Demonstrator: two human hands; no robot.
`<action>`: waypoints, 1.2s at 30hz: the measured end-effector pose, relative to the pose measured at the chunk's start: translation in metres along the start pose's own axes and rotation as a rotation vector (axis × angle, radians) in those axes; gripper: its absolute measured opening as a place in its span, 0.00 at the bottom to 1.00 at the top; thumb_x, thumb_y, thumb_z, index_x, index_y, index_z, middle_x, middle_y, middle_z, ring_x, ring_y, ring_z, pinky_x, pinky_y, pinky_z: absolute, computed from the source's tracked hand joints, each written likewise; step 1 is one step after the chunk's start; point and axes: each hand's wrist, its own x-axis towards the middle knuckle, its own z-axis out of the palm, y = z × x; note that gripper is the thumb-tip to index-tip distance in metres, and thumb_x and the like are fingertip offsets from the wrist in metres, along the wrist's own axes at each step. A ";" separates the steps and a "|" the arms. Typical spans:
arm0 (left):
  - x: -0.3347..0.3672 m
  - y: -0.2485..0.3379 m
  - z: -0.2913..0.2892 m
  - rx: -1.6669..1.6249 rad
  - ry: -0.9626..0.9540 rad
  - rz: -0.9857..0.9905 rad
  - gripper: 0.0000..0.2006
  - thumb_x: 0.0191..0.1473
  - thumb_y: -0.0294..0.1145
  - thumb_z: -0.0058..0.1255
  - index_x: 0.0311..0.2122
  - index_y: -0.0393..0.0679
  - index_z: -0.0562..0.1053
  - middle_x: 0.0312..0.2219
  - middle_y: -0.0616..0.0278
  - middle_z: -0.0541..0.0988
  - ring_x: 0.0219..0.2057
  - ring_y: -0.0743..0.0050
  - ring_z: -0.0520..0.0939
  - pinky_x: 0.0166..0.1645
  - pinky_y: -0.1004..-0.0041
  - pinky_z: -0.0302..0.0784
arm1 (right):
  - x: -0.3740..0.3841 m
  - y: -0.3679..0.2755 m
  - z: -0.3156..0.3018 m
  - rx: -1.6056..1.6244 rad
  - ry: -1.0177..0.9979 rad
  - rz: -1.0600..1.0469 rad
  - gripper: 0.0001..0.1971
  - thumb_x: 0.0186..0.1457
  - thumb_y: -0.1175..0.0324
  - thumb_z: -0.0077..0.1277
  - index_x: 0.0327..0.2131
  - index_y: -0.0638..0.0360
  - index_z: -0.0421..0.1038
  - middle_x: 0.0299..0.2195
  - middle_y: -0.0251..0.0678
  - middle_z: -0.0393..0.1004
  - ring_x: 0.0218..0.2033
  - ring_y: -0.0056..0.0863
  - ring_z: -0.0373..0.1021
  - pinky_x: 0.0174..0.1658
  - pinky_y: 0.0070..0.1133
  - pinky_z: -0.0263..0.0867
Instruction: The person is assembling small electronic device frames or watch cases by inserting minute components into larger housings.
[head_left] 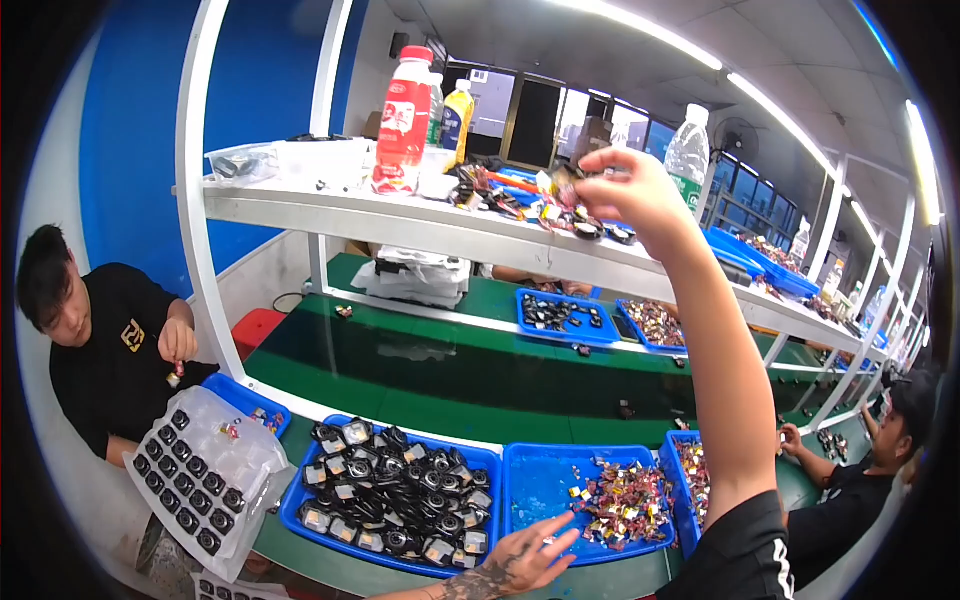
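My left hand, at the end of a tattooed forearm, is low over the front edge of a blue tray. Its fingers are spread and I see nothing in them. In that tray lies a heap of small parts in red, yellow and white. My right hand is raised high at the shelf, thumb and fingers apart, just over a loose pile of small parts. Something small and blurred shows by its fingertips. Left of my left hand, another blue tray is full of black square camera-like housings.
A white shelf crosses above a green conveyor belt, with a red-capped bottle and a clear bottle on it. A co-worker sits left by a sheet of black parts; another person works right.
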 end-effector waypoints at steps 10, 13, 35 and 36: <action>0.012 0.026 -0.025 0.053 -0.283 0.229 0.27 0.50 0.31 0.48 0.59 0.47 0.65 0.57 0.44 0.64 0.52 0.48 0.72 0.54 0.58 0.69 | 0.118 0.070 -0.031 -0.562 0.070 0.471 0.06 0.39 0.73 0.64 0.25 0.60 0.80 0.18 0.32 0.74 0.16 0.17 0.63 0.17 0.19 0.56; 0.006 0.022 -0.017 0.019 -0.276 0.306 0.25 0.54 0.28 0.47 0.59 0.44 0.63 0.56 0.47 0.66 0.51 0.52 0.73 0.55 0.60 0.71 | 0.123 0.065 -0.031 -0.727 -0.063 0.397 0.07 0.42 0.69 0.64 0.28 0.58 0.81 0.19 0.32 0.75 0.16 0.17 0.65 0.17 0.20 0.58; 0.002 0.006 -0.026 0.033 0.076 0.439 0.21 0.34 0.27 0.56 0.40 0.38 0.76 0.17 0.73 0.69 0.15 0.80 0.68 0.19 0.77 0.62 | -0.229 0.161 0.249 0.000 -0.519 0.007 0.23 0.41 0.72 0.63 0.43 0.59 0.67 0.32 0.43 0.74 0.36 0.43 0.73 0.41 0.32 0.70; 0.003 0.008 -0.026 0.022 0.073 0.432 0.20 0.34 0.26 0.57 0.40 0.38 0.77 0.16 0.73 0.70 0.15 0.80 0.69 0.19 0.77 0.62 | -0.234 0.167 0.253 -0.063 -0.456 -0.094 0.26 0.41 0.70 0.65 0.46 0.60 0.66 0.37 0.47 0.71 0.41 0.46 0.71 0.45 0.33 0.68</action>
